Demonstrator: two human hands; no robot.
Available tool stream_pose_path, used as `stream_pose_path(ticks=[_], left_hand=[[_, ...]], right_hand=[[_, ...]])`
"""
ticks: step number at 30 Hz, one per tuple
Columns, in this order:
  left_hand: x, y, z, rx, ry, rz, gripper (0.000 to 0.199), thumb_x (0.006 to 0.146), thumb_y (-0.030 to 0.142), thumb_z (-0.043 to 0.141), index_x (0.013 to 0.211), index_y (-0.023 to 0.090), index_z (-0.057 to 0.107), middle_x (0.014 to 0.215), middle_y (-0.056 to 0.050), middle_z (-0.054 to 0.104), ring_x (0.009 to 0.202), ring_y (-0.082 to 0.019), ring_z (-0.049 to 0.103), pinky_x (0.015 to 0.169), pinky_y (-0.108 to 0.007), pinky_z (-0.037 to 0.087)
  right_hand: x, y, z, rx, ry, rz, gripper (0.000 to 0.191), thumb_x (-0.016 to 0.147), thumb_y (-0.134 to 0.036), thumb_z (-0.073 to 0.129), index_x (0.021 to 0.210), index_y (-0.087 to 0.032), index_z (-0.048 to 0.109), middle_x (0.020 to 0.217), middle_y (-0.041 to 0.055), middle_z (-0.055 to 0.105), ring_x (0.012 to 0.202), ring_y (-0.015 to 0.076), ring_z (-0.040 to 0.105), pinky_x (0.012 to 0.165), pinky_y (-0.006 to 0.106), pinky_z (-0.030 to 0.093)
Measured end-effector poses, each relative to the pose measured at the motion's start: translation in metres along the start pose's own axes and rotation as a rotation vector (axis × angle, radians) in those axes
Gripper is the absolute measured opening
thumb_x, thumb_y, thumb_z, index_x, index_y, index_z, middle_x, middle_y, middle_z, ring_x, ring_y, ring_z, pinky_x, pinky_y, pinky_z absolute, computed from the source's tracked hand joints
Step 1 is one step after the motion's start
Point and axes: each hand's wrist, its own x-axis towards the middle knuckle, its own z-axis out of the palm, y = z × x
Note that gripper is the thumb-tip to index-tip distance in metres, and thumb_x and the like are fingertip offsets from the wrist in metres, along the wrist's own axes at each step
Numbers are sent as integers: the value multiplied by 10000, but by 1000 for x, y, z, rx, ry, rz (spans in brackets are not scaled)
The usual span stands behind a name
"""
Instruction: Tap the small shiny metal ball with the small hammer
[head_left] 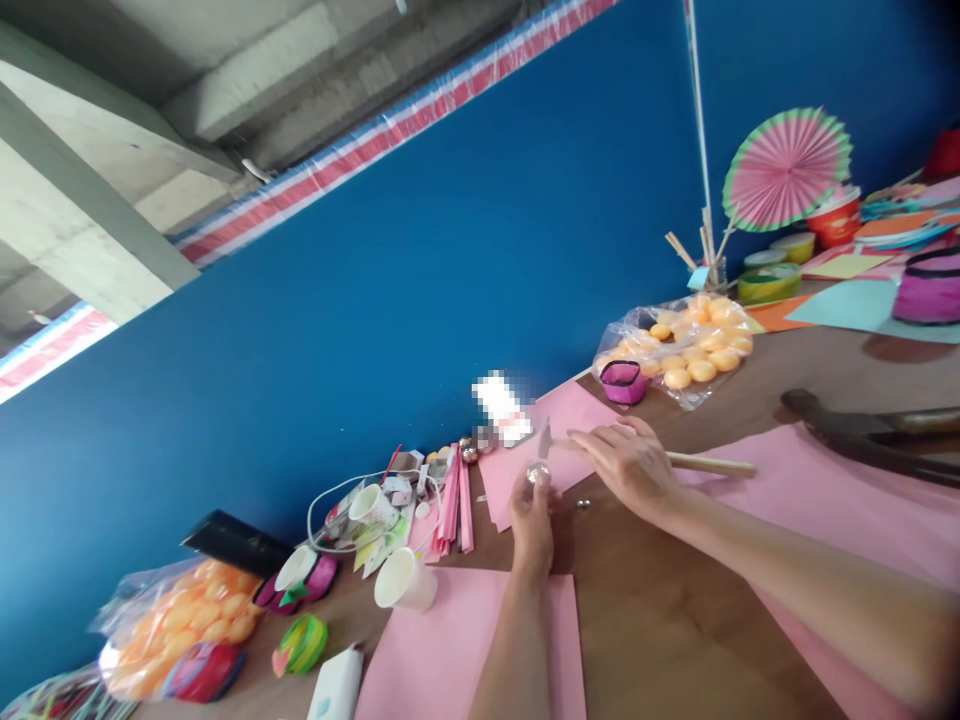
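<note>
My right hand (pixel 630 465) is wrapped round the wooden handle (pixel 712 463) of a small hammer, whose metal head (pixel 544 438) is just above a shiny silver ball (pixel 537 472). The ball sits in the closed fingertips of my left hand (pixel 532 510), held upright over the brown table. Beside my left hand lie small silver bits (pixel 583 504). Pink paper (pixel 574 410) lies behind both hands, and another pink sheet (pixel 457 640) is under my left forearm.
A white cup (pixel 405 580) stands left of my left forearm. Bags of orange balls (pixel 701 345) are at the right back and far left. Large dark pliers (pixel 862 430) lie at right, and a blue partition (pixel 375 300) rises behind the table.
</note>
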Motion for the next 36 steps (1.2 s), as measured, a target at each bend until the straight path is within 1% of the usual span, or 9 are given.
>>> stream_pose_path(ticks=[4,10,17,21,24,26,30,34,36], left_hand=[[0,-2,1,-41,-34,20,443,724,434,566,1080,170,558,780,-33,584,656,-102,551,644,-251,453],[-3,1,4,-51,-30,54,488,660,308,655,1116,180,537,866,-44,617,734,-126,572,685,-263,455],[-4,7,1,14,-18,77,507,689,255,623,1177,183,507,1005,-68,616,894,-163,570,819,-292,419],[-6,12,2,33,-53,96,469,709,289,592,1160,176,526,958,-66,634,899,-182,567,808,-302,415],[-6,13,2,26,-86,83,408,705,291,591,1089,155,578,929,-79,642,898,-194,565,801,-306,412],[-6,12,2,19,-81,92,395,706,281,588,1079,154,584,921,-78,639,901,-193,561,806,-310,408],[-5,9,2,30,-51,119,397,710,270,582,1096,176,575,894,-56,630,875,-179,560,789,-306,411],[-4,8,3,16,-43,89,383,684,270,610,1050,159,597,888,-55,635,847,-171,562,764,-291,419],[-4,9,4,9,-24,86,401,677,270,618,1060,157,589,911,-60,639,832,-164,568,764,-290,422]], right_hand=[[0,0,2,-23,-57,-29,275,872,-177,389,1058,-243,580,748,32,640,746,152,554,909,341,232],[2,-1,0,-14,-3,-17,252,878,-217,396,1033,-248,592,775,28,642,751,145,543,908,327,234],[0,-5,-2,-11,-4,-53,272,869,-170,394,1036,-251,593,779,20,639,761,145,545,913,341,239],[-2,-6,-1,2,20,-86,276,853,-155,421,1046,-253,593,787,19,636,747,140,542,900,343,254],[-3,-6,0,7,-12,-142,294,837,-134,450,1065,-266,581,780,10,630,728,134,537,895,348,259],[-3,-7,0,6,-14,-153,303,832,-122,455,1067,-267,580,780,9,629,725,133,535,895,350,259],[-2,-8,-3,6,31,-98,272,846,-144,440,1041,-251,596,774,18,630,740,137,537,900,343,260],[-2,-7,-1,-6,-11,-128,292,838,-131,451,1054,-270,588,751,8,624,721,135,534,892,347,259],[-2,-6,-1,-6,3,-128,291,840,-139,450,1060,-270,587,758,10,625,726,135,533,893,347,256]])
